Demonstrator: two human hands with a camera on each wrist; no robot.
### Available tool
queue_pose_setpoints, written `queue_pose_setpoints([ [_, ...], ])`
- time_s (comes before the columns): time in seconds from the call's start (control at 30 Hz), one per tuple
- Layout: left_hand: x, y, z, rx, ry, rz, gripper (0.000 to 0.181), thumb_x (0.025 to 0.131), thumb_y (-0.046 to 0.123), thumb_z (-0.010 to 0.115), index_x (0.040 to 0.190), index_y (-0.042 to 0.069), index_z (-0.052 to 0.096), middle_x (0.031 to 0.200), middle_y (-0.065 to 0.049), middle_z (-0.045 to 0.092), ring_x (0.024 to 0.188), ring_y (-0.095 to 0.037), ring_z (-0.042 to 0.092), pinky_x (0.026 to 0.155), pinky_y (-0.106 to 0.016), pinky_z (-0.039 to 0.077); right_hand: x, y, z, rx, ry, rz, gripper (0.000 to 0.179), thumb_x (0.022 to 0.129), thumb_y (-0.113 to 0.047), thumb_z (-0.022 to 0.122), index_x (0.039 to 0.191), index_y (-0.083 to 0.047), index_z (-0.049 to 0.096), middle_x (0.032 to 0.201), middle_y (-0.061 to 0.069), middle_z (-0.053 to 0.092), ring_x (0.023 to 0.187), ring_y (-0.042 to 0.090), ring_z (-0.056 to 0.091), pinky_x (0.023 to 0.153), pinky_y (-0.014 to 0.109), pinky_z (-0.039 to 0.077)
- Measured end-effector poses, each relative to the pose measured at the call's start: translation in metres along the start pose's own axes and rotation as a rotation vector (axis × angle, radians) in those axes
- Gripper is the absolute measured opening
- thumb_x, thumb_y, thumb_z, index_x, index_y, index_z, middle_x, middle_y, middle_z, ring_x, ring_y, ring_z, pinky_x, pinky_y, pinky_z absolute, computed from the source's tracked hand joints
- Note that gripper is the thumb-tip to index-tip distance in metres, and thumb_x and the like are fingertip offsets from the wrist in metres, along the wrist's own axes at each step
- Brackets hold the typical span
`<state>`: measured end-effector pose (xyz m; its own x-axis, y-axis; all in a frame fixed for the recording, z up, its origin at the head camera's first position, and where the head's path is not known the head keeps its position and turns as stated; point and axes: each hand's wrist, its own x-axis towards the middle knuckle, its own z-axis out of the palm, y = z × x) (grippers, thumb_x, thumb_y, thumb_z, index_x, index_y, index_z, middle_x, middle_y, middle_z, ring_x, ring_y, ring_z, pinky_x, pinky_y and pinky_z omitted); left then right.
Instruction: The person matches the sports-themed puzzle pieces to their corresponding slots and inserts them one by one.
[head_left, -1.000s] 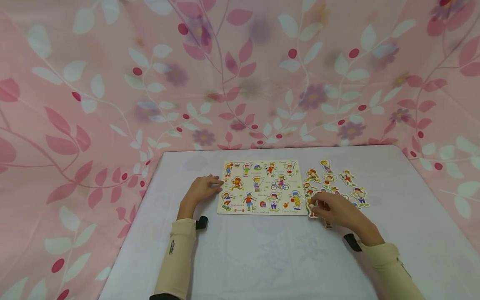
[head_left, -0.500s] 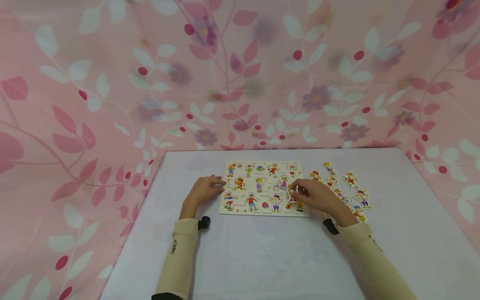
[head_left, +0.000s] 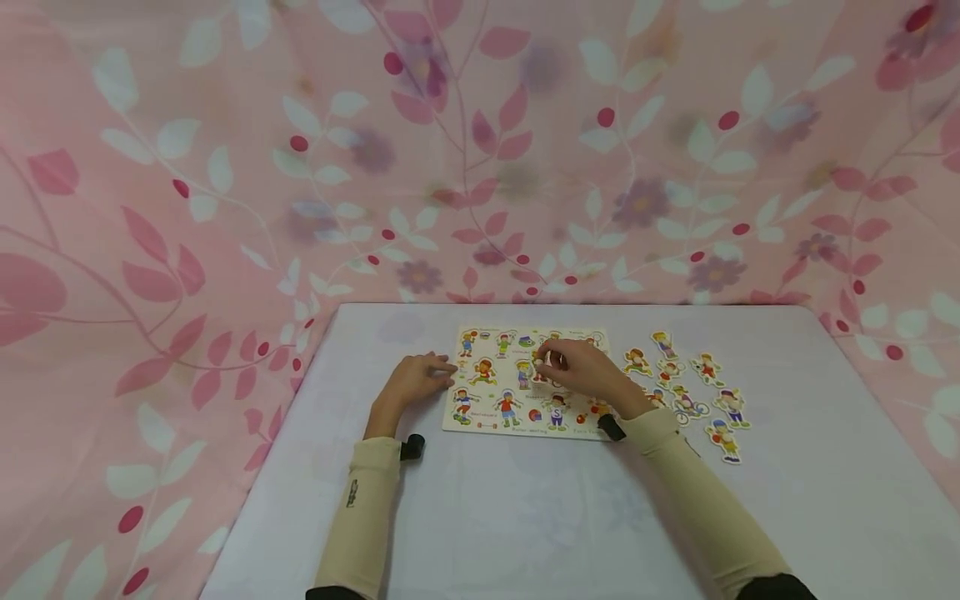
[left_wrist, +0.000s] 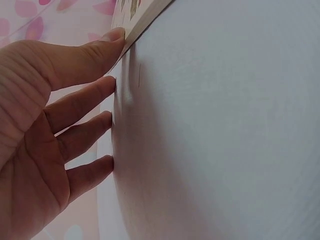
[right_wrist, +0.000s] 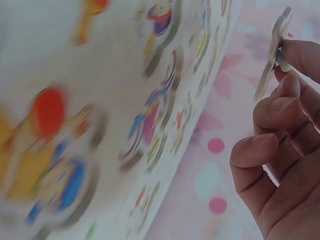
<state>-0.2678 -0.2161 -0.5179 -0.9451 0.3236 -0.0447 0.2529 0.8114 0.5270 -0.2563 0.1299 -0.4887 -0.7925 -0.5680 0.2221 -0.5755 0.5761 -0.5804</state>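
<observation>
A cream puzzle board [head_left: 483, 402] printed with sporting children lies on the white table. My left hand [head_left: 411, 383] rests at its left edge with fingers extended; in the left wrist view the thumb [left_wrist: 102, 52] touches the board's edge. Above the board's middle, my right hand [head_left: 588, 372] pinches a thin puzzle piece [right_wrist: 268, 62] by its small peg [right_wrist: 283, 62]. That piece is seen edge-on in the right wrist view, apart from the board. The right hand covers part of the board's upper right pictures in the head view.
Several loose puzzle pieces lie right of the board, among them a blue-capped figure [head_left: 723, 440], a cyclist [head_left: 686, 403] and a figure with a bat [head_left: 731, 407]. Pink floral cloth [head_left: 480, 167] hangs behind the white table [head_left: 495, 517].
My right hand has taken a puzzle piece from the loose group and carried it left over the board. The left hand has stayed at the board's left edge.
</observation>
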Motion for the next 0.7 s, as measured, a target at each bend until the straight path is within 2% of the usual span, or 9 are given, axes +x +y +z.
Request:
queue_pose_setpoints([
  [0.2,0.0,0.001,0.0,-0.011,0.01,0.003,0.027,0.087,0.026,0.077,0.113,0.017,0.077,0.134,-0.006,0.061,0.136,-0.032,0.044,0.113,-0.05,0.029,0.027,-0.002,0.01,0.022,-0.018,-0.003,0.016,0.095,-0.026,0.068,0.108,-0.016,0.067,0.076,-0.006,0.057,0.06,0.011,0.049,0.054,0.03,0.042],
  [0.37,-0.001,0.003,-0.002,0.007,0.006,-0.016,0.027,0.088,0.025,0.076,0.113,0.017,0.077,0.134,-0.005,0.061,0.137,-0.031,0.043,0.114,-0.05,0.027,0.052,-0.005,0.019,0.011,-0.046,0.036,0.017,0.095,-0.031,0.067,0.108,-0.019,0.066,0.076,-0.006,0.058,0.058,0.012,0.049,0.052,0.029,0.041],
  [0.53,-0.001,0.002,-0.003,-0.004,0.013,-0.004,0.027,0.087,0.024,0.077,0.113,0.016,0.077,0.134,-0.006,0.061,0.137,-0.032,0.043,0.114,-0.05,0.027,0.081,-0.011,0.028,-0.023,-0.065,0.035,0.018,0.095,-0.028,0.068,0.108,-0.016,0.067,0.077,-0.006,0.059,0.059,0.013,0.05,0.052,0.029,0.041],
  [0.7,-0.001,0.0,0.001,-0.008,0.022,0.008,0.026,0.087,0.025,0.077,0.112,0.017,0.077,0.133,-0.005,0.062,0.135,-0.033,0.044,0.113,-0.05,0.029,0.098,-0.013,0.037,-0.022,-0.092,0.061,0.021,0.096,-0.027,0.066,0.111,-0.013,0.066,0.077,-0.004,0.059,0.058,0.013,0.05,0.051,0.029,0.039],
])
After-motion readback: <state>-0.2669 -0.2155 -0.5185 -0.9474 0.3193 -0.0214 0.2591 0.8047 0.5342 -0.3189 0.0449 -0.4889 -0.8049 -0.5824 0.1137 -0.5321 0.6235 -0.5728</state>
